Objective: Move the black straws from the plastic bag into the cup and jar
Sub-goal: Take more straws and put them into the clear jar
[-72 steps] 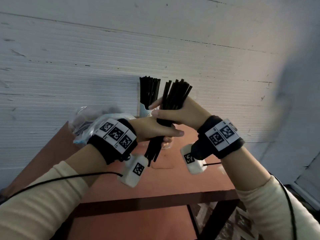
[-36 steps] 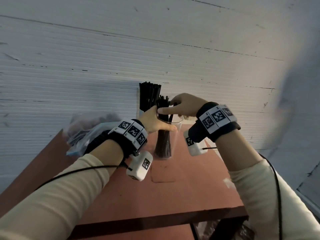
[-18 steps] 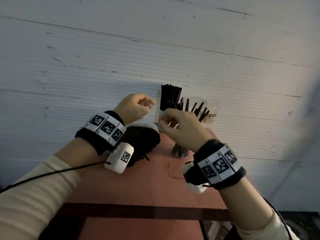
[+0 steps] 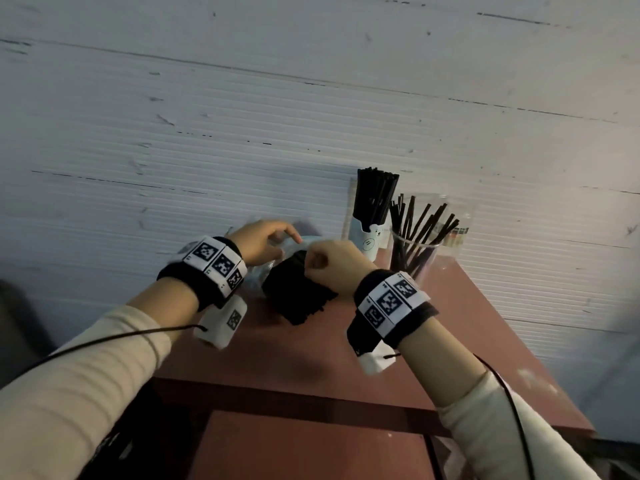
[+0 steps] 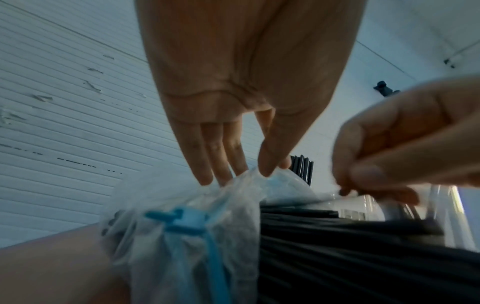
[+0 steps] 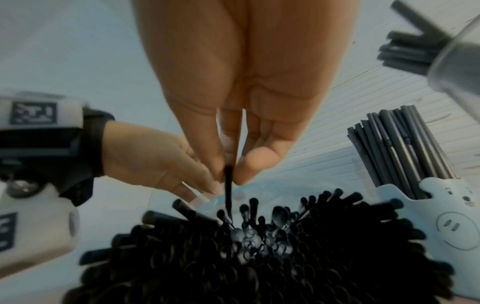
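A clear plastic bag (image 5: 197, 236) with a blue tie lies on the red-brown table (image 4: 467, 323), packed with black straws (image 4: 298, 296). My left hand (image 5: 272, 170) pinches the bag's open edge between thumb and forefinger, and the other fingers touch the plastic. My right hand (image 6: 231, 181) pinches the tip of a single straw (image 6: 228, 195) sticking up from the bundle (image 6: 259, 263). To the right stand a pale cup with a bear face (image 4: 367, 241), full of upright straws, and a glass jar (image 4: 414, 258) in which several straws fan out.
A white ribbed wall (image 4: 242, 116) rises directly behind the table. The cup and jar stand at the table's back edge, close to my right hand (image 4: 311, 268). Cables trail from both wrist cameras. Bare tabletop lies to the right and front of the bag.
Both hands lowered a bunch of straws into the jar, then moved left to the bag. My left hand now pinches the bag's edge and my right pinches one straw.
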Available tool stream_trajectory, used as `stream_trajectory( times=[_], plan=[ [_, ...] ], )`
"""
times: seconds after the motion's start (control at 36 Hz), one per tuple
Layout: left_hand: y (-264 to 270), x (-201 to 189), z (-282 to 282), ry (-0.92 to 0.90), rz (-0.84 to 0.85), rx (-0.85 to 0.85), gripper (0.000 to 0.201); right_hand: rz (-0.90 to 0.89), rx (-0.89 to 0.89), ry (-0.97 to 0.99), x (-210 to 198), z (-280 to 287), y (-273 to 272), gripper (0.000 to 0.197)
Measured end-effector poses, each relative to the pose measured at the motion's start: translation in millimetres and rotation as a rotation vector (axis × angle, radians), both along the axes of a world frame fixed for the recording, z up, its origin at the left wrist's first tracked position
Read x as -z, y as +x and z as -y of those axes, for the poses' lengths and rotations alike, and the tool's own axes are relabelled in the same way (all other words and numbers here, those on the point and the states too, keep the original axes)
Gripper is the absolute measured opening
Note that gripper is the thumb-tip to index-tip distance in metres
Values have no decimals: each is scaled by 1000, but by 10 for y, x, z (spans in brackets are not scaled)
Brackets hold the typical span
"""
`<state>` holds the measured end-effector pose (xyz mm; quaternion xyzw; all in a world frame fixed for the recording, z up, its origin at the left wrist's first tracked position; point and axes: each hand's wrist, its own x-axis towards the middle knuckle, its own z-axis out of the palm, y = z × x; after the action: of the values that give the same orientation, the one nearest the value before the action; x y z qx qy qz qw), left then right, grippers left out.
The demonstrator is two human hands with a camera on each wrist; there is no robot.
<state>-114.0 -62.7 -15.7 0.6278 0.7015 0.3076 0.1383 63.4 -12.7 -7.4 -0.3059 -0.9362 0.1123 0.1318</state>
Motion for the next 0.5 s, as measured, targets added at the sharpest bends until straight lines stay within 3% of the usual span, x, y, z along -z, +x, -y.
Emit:
stream_trajectory(
  times=[0.11, 0.25, 0.5],
  plan=[
    [-8, 8, -52, 59, -15, -67, 33, 63, 40, 34, 7, -26, -204, 22],
    [-27, -56, -90, 126, 6, -121, 37, 197, -66, 65, -36, 50, -365, 42],
    [-82, -70, -116, 177, -11, -160, 42, 180, -2, -37, 99, -98, -489, 48]
  ],
)
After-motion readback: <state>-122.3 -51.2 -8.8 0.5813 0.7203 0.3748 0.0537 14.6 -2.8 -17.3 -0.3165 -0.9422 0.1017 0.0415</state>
